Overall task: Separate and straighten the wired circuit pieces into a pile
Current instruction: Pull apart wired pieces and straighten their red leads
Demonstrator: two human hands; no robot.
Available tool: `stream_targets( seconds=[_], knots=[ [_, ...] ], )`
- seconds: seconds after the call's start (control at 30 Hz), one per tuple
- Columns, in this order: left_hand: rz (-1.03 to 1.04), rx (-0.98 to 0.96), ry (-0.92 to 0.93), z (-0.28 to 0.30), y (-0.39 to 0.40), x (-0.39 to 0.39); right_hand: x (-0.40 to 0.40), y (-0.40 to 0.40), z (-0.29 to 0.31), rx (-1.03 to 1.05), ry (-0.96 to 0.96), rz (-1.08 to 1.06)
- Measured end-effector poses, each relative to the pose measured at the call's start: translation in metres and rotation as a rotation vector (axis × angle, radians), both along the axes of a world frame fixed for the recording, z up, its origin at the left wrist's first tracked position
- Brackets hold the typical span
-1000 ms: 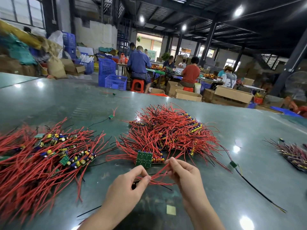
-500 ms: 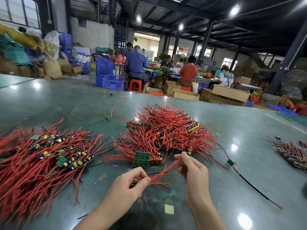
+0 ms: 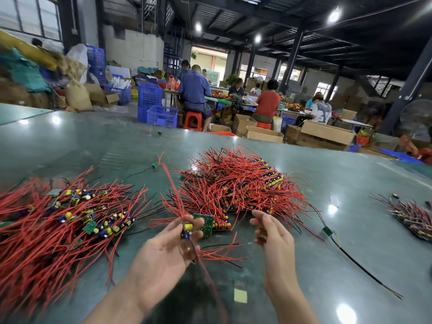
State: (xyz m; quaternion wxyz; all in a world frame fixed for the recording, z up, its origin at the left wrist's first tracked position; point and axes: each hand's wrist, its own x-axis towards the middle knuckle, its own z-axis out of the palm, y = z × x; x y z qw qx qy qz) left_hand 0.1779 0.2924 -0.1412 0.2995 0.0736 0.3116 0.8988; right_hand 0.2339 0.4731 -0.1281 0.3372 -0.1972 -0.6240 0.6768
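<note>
My left hand (image 3: 161, 256) is turned palm up and pinches a small circuit piece (image 3: 187, 229) with a yellow capacitor; its red wires stick up and trail down past the palm. My right hand (image 3: 272, 232) hovers just to the right with fingers loosely curled, holding nothing. Behind both hands lies a tangled heap of red-wired circuit pieces (image 3: 238, 185), a green board (image 3: 205, 224) at its near edge. At the left spreads a wide pile of straightened pieces (image 3: 60, 220) with long red wires.
The glossy green table (image 3: 327, 265) carries a loose piece on a black cable (image 3: 327, 231), a stray piece (image 3: 155, 165), another wired bundle (image 3: 413, 213) at the right edge and a pale sticker (image 3: 240, 295). People sit working among boxes and blue crates beyond the table.
The left hand has turned palm up and lifted a circuit piece, its wires now pointing upward. The right hand has let go of the red wires and moved off to the right.
</note>
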Motion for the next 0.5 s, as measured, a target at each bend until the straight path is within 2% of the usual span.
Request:
stream_targets(
  seconds=[0.13,0.23,0.33,0.5],
  knots=[
    [0.281,-0.077,0.054,-0.003,0.005,-0.002,0.004,-0.015,0.001,0.279,0.037,0.012],
    [0.328,-0.044,0.073,-0.003,0.006,0.0,0.006,-0.03,-0.004,0.38,-0.009,0.182],
    [0.324,-0.046,0.102,-0.002,0.007,0.005,0.003,-0.043,-0.005,0.226,-0.141,0.413],
    [0.217,-0.123,0.176,-0.006,0.014,0.015,0.0,-0.04,-0.002,-0.098,-0.103,0.485]
  ],
)
